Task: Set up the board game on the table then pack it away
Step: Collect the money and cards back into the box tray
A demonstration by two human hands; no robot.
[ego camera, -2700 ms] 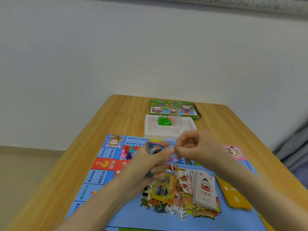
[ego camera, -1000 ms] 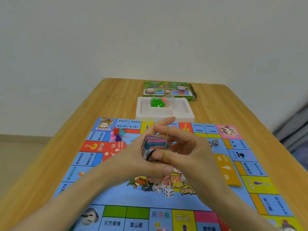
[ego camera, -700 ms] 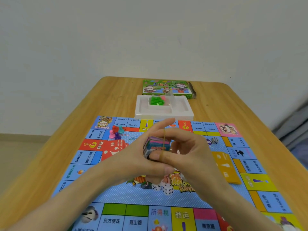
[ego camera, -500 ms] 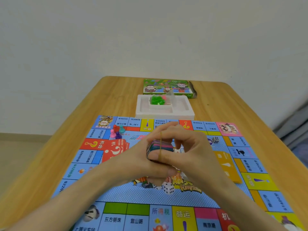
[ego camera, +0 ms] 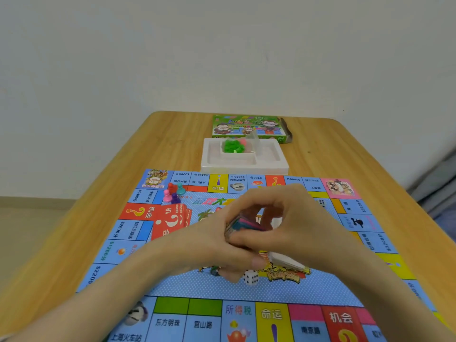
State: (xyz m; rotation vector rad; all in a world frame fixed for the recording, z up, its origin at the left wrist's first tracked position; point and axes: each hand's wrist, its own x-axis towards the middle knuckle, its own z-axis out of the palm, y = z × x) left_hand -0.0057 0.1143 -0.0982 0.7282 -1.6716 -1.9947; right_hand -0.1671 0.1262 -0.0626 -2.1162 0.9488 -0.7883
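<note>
In the middle of the frame we see both hands meeting over the game board (ego camera: 172,285); the left hand (ego camera: 209,245), coming from the lower left, curls round a small bundle of coloured notes (ego camera: 244,224) and grips it from below; the right hand (ego camera: 298,223), coming from the lower right, arches over the same bundle, fingers bent on its far side and thumb along its near edge, pinching it; the bundle is held above the board's centre. Just below the hands a white die (ego camera: 250,277) lies on the board, and a stack of white cards (ego camera: 286,261) shows under the right hand. Left of centre lies a fan of red cards (ego camera: 170,220); above it stand four pawns (ego camera: 174,193), close together. Past the board's far edge sits a white tray (ego camera: 244,166) holding green pieces (ego camera: 232,145); behind it lies the green box (ego camera: 246,127), on the wooden table (ego camera: 172,134).
</note>
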